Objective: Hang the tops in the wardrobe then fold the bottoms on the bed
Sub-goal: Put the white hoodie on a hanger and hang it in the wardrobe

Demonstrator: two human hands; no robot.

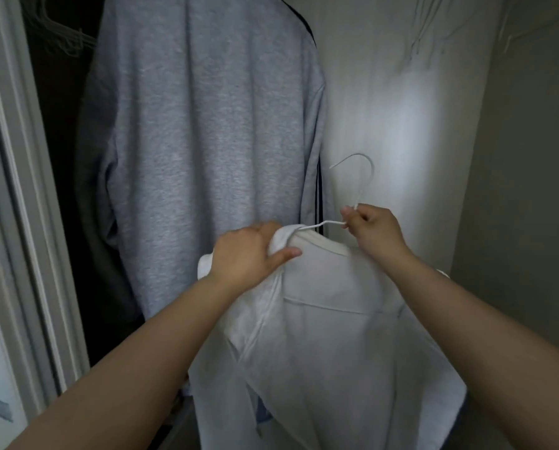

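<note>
In the wardrobe, hanger (pixel 356 186) hook points left.

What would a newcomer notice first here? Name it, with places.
The white top at lower centre, half-threaded onto a thin white hanger: the left hand grips its shoulder, and the right hand pinches the hanger below the hook. Behind, filling the upper centre, hangs a large grey sweatshirt in the wardrobe.
</note>
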